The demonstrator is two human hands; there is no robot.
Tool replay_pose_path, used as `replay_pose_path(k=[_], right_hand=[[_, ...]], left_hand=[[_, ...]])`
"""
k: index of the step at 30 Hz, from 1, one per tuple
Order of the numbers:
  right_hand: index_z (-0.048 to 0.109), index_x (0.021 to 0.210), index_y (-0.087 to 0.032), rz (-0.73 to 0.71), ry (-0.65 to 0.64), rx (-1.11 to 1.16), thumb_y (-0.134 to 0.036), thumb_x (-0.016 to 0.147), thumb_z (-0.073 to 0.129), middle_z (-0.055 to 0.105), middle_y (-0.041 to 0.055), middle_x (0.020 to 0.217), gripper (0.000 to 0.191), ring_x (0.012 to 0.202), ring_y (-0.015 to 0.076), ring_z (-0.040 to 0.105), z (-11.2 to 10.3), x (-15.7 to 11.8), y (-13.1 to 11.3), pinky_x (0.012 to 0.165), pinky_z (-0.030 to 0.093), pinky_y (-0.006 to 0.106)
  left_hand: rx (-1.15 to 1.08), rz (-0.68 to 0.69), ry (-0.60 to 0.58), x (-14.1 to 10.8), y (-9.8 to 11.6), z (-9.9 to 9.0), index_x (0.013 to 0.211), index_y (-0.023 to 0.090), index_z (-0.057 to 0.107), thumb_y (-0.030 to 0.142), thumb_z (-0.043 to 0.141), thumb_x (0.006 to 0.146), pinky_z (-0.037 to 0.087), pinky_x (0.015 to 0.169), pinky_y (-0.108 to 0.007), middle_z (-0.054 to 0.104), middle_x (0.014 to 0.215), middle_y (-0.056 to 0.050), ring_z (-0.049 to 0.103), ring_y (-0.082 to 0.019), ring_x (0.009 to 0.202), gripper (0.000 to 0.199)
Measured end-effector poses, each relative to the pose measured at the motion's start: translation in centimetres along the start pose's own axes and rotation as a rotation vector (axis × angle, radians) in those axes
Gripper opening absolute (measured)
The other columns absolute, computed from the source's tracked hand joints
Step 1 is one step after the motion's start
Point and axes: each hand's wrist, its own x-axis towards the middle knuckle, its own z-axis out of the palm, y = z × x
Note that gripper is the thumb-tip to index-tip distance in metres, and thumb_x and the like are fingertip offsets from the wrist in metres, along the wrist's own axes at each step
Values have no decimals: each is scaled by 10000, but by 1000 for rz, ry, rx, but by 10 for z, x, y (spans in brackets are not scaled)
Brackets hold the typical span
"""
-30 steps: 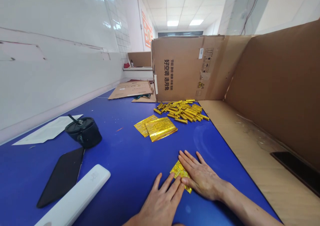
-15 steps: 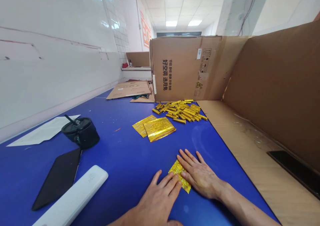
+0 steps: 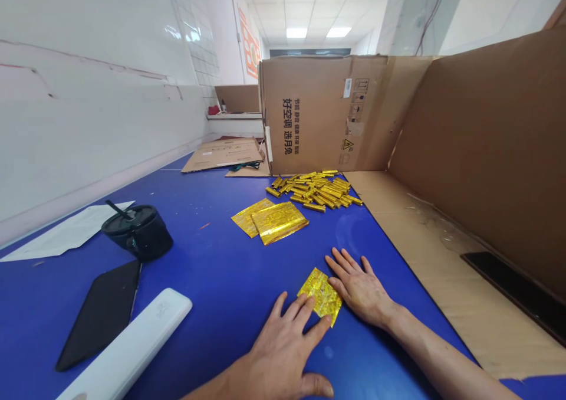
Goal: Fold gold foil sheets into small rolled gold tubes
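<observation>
A small sheet of shiny gold foil paper (image 3: 322, 294) lies flat on the blue table (image 3: 212, 305) between my hands. My left hand (image 3: 287, 341) is open, its fingertips resting on the sheet's near left edge and its thumb apart. To the right, my right hand (image 3: 360, 288) lies open with fingers stretched out, the thumb at the sheet's right edge. Farther off is a stack of larger gold foil sheets (image 3: 279, 222), and beyond it a pile of rolled gold foil tubes (image 3: 327, 192).
On the left are a dark lidded mug (image 3: 148, 235), a black tablet-like slab (image 3: 99, 311), a long white device (image 3: 132, 347) and a sheet of white paper (image 3: 62, 232). A large cardboard box (image 3: 327, 117) stands at the back; flat cardboard (image 3: 225, 153) lies beside it.
My right hand has slid off the small foil sheet to the right, uncovering more of it. The left hand's thumb and fingers have spread. The view has shifted slightly.
</observation>
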Motion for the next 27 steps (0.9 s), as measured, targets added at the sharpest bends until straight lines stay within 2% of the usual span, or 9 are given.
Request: replay_pose_path(k=[7,9,13,15,21,27], right_hand=[[295,1299,-158,117,62,70,-339,858,254,304,75,1352,478,1247,199,216,-4,4,2,981,171,490],[258,1315,-144,90,66,104,-400,860,234,288,92,1357,522,1251,200,204,-7,5,-3,983,173,483],[208,1335,-191,-105,27,78,-540,820,247,154,89,1400,623,1273,234,83,-10,11,-22,981,102,522],[211,1334,-194,-156,-4,51,-585,797,254,124,105,1404,666,1273,259,46,-8,18,-29,972,68,542],[210,1335,-189,-74,-15,17,-521,841,181,112,93,1408,596,1274,255,39,1,35,-23,972,68,536],[214,1334,-194,-59,-17,6,-505,844,197,118,76,1409,580,1275,245,47,1,35,-21,979,69,522]], left_hand=[[0,3,17,1,-1,3,1304,240,257,734,255,682,136,962,-545,309,1317,-168,250,-296,1217,794],[0,6,16,1,-1,4,1304,245,256,731,251,686,132,963,-544,314,1315,-162,247,-295,1218,786],[-4,10,16,0,-2,6,1314,262,218,731,261,685,124,965,-545,285,1334,-149,207,-294,1234,787],[-9,15,9,0,-2,6,1321,269,193,726,268,688,125,965,-544,254,1351,-139,174,-294,1245,784],[6,12,-31,1,-5,5,1320,231,213,672,301,732,135,980,-507,289,1334,-145,229,-287,1228,741],[13,3,-31,0,-7,8,1327,182,196,648,329,742,137,988,-492,231,1355,-160,179,-279,1246,759]])
